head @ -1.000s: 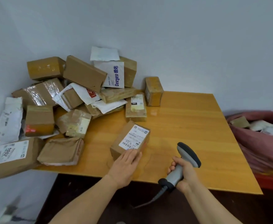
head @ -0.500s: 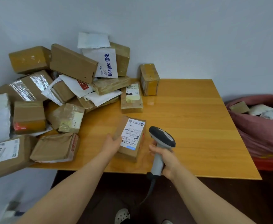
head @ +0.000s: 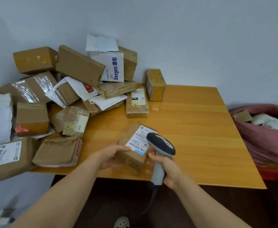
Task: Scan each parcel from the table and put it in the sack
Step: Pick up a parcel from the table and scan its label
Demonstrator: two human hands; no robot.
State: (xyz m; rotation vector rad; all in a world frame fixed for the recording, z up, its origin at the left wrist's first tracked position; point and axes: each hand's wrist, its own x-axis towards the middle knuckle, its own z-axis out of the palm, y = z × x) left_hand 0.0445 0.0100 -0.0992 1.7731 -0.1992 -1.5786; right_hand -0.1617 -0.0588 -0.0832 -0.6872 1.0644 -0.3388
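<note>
Parcels (head: 79, 68) are heaped across the far left of the table (head: 197, 132). Near its front edge, the left hand (head: 109, 156) curls its fingers round a small brown box (head: 131, 157), holding it tilted with the label up. The right hand (head: 168, 170) is wrapped round the handle of a scanner (head: 161, 143), whose head hangs just over that label. A pink sack (head: 266, 145) sits right of the table.

A small parcel-sorting room is showing here. Taped brown cardboard boxes (head: 79, 66) and white plastic mailers (head: 113, 68), many bearing printed shipping labels (head: 138, 96), are lying heaped on an orange wooden worktop (head: 192, 129) against a plain pale wall (head: 200, 38). A grey handheld barcode scanner (head: 161, 145) is hovering above it. A dull red fabric sack (head: 266, 145) is sitting alongside, holding more parcels (head: 269, 122).
</note>
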